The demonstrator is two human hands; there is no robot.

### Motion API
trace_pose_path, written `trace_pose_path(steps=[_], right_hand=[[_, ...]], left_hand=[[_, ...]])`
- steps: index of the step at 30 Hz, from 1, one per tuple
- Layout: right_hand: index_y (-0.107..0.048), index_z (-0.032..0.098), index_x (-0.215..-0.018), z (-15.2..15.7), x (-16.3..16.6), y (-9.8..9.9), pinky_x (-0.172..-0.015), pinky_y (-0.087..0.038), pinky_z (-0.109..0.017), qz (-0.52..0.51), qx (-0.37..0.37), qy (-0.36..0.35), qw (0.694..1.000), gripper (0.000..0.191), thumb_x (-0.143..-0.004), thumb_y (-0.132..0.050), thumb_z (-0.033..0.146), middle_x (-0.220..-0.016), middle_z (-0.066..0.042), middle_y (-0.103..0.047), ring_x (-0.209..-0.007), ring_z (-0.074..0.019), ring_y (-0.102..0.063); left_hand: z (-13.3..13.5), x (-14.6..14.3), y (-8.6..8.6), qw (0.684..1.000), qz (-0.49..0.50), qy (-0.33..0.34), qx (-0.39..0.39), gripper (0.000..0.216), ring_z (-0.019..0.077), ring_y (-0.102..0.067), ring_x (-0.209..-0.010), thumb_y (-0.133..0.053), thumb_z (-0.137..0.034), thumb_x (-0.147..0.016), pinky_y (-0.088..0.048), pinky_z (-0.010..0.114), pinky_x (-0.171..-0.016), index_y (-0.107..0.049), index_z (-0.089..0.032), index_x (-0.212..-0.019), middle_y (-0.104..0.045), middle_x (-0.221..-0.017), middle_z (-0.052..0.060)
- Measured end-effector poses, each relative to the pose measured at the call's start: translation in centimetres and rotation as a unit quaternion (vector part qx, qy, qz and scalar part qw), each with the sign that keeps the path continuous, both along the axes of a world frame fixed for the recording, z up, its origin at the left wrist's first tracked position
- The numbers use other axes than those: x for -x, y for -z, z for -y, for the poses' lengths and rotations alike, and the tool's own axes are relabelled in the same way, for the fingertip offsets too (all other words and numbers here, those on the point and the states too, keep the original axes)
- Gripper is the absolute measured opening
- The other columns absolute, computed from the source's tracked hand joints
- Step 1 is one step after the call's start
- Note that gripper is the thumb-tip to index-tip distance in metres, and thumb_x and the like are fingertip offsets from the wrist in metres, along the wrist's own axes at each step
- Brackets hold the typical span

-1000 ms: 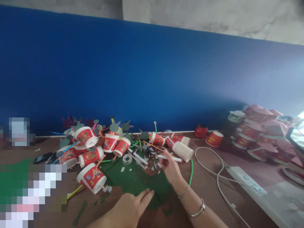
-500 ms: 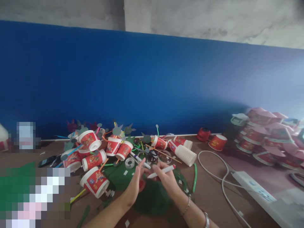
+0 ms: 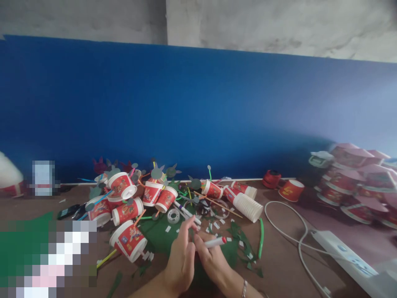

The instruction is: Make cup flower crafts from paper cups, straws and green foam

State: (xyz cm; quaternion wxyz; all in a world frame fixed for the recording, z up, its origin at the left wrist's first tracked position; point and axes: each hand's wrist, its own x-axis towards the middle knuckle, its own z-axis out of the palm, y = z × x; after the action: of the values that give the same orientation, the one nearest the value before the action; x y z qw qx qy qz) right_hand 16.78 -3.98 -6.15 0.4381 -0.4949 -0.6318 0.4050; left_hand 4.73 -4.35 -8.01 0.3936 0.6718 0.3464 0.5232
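My right hand (image 3: pixel 214 256) is closed around a white marker (image 3: pixel 215 242), whose red end points right. Its writing tip is hidden between the hands. Pressed close beside it, my left hand (image 3: pixel 180 258) has its fingers curled and its thumb raised against them; whatever it grips is hidden. Both hands are over dark green paper (image 3: pixel 155 234) that lies on the brown table. A red printed paper cup (image 3: pixel 128 241) lies tilted to their left. A roll of clear tape (image 3: pixel 173 215) and a white pen with a purple band (image 3: pixel 182 208) lie just beyond my fingers.
Several red cups with straws and paper shapes (image 3: pixel 157 173) are heaped at the back left. A nested cup stack (image 3: pixel 249 207) lies behind my hands. To the right are a white power strip (image 3: pixel 344 252), its cable (image 3: pixel 300 240) and a pile of pink-topped cups (image 3: pixel 350 174). Green scraps (image 3: pixel 240 240) lie nearby.
My hands have drawn together and slightly nearer to me. The marker's tip, visible before, is now hidden. My left fingers have curled from a straighter pose. The view has shifted a little.
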Motion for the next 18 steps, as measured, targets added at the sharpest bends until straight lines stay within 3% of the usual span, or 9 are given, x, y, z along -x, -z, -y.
trace_pose_path(steps=[3, 6, 10, 13, 18], right_hand=[[-0.060, 0.014, -0.063, 0.8, -0.1, 0.3, -0.058, -0.040, -0.026, 0.083, 0.001, 0.011, 0.997, 0.058, -0.088, -0.027, 0.055, -0.060, -0.004, -0.056, -0.059, -0.0146, -0.049], [-0.064, 0.014, -0.064, 1.4, 0.0, 0.6, -0.058, -0.041, -0.027, 0.119, -0.001, 0.027, 0.993, 0.067, -0.088, -0.021, 0.060, -0.064, -0.007, -0.059, -0.060, -0.0156, -0.050], [-0.061, 0.017, -0.058, 1.8, 0.6, 0.2, -0.049, -0.035, -0.024, 0.153, -0.081, -0.042, 0.984, 0.058, -0.091, -0.028, 0.052, -0.050, -0.002, -0.051, -0.047, -0.0117, -0.041], [-0.055, 0.017, -0.051, 1.6, 0.9, -0.5, -0.043, -0.025, -0.024, 0.173, -0.095, -0.074, 0.978, 0.054, -0.092, -0.033, 0.042, -0.044, 0.001, -0.042, -0.041, -0.0090, -0.031], [-0.049, 0.017, -0.049, 0.0, 0.3, -0.5, -0.044, -0.023, -0.024, 0.180, -0.088, -0.040, 0.979, 0.050, -0.091, -0.030, 0.035, -0.045, 0.002, -0.041, -0.043, -0.0089, -0.034]], left_hand=[[0.6, 0.0, 0.4, 0.999, 0.029, 0.012, -0.006, 0.052, 0.0252, -0.056, -0.094, -0.024, -0.048, -0.091, -0.048, 0.040, -0.078, -0.030, -0.018, -0.133, -0.045, -0.125, 0.016], [1.1, -0.1, 0.5, 0.999, 0.049, -0.008, 0.004, 0.047, 0.0193, -0.056, -0.077, -0.021, -0.047, -0.091, -0.048, 0.034, -0.065, -0.035, -0.019, -0.126, -0.043, -0.123, 0.015], [1.2, 0.0, -0.2, 0.998, 0.049, -0.040, 0.022, 0.045, 0.0156, -0.051, -0.064, -0.021, -0.050, -0.090, -0.045, 0.033, -0.063, -0.040, -0.019, -0.118, -0.050, -0.107, 0.011], [1.1, 0.0, -0.6, 0.996, 0.055, -0.034, 0.063, 0.047, 0.0152, -0.048, -0.059, -0.023, -0.054, -0.088, -0.044, 0.033, -0.061, -0.041, -0.020, -0.116, -0.054, -0.098, 0.009], [0.2, -0.6, -0.2, 0.986, 0.111, -0.014, 0.127, 0.051, 0.0181, -0.051, -0.062, -0.024, -0.058, -0.087, -0.044, 0.033, -0.063, -0.045, -0.020, -0.112, -0.055, -0.077, 0.004]])
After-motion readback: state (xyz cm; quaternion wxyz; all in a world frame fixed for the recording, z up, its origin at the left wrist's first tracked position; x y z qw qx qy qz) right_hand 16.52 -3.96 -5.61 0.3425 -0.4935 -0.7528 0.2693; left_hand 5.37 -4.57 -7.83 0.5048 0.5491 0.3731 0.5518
